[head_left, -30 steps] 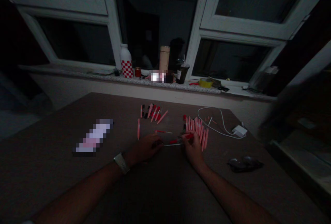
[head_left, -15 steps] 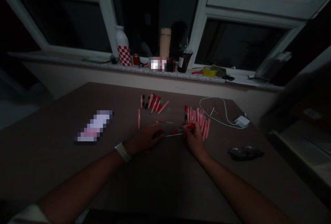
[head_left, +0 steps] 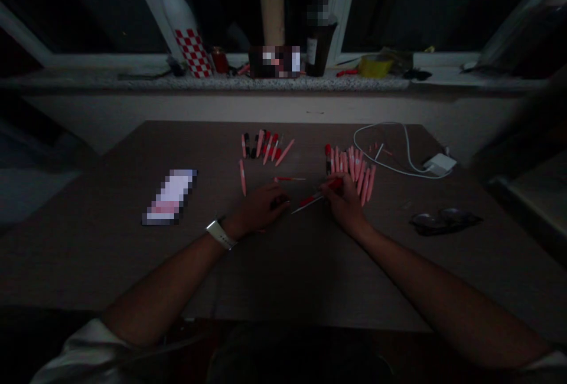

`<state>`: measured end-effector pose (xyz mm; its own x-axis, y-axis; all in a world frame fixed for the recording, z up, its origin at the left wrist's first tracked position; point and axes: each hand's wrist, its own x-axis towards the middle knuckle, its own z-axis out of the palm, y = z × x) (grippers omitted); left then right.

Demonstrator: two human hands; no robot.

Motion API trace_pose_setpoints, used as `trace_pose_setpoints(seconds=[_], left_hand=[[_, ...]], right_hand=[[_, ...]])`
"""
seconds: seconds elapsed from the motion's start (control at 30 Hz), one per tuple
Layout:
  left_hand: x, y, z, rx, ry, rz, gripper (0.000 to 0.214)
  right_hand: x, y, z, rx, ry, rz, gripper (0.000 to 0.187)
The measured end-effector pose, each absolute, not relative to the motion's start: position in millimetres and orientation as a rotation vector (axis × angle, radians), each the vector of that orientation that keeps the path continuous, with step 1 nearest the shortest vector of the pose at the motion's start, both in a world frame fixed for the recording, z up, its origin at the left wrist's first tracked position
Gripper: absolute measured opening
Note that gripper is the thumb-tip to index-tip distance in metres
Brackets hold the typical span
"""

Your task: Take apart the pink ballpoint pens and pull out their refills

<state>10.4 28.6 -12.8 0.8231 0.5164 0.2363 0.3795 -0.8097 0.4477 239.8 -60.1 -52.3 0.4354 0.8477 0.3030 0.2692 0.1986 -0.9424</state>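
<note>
My right hand point(head_left: 348, 205) is closed, thumb and fingers pinching a red pen point(head_left: 306, 201). A thin pale rod point(head_left: 302, 208), perhaps a refill, sticks out beside the pen toward the left. My left hand point(head_left: 260, 208), with a watch point(head_left: 221, 235) at the wrist, has its fingers curled. Something small and dark shows at its fingertips, too dim to name. Just beyond the hands lies a red-ended refill point(head_left: 290, 179). A row of pink pens point(head_left: 354, 162) lies behind my right hand, and one pink pen point(head_left: 243, 177) rests behind my left.
Pink, black and red pen parts point(head_left: 268, 146) lie in a group at the back of the table. A phone point(head_left: 170, 198) is on the left; glasses point(head_left: 443, 221) and a white charger point(head_left: 440, 164) with its cable are on the right. Bottles point(head_left: 190, 41) stand on the windowsill.
My view has tilted down, showing more of the table's near side. The pale rod's left end, earlier touching my left fingers, is now apart from them and points lower.
</note>
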Motion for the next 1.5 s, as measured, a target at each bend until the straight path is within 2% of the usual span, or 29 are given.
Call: trace_pose_setpoints(seconds=[0.73,1.5], left_hand=[[13.0,28.6,-12.1,2.596,0.762,0.497,0.018],[11.9,26.7,-8.8,2.562,0.749,0.632,0.017]], right_hand=[[237.3,-61.1,-43.4,-1.323,-1.003,0.529,0.024],[235.0,-54.9,-44.7,-1.212,-0.918,0.599,0.034]])
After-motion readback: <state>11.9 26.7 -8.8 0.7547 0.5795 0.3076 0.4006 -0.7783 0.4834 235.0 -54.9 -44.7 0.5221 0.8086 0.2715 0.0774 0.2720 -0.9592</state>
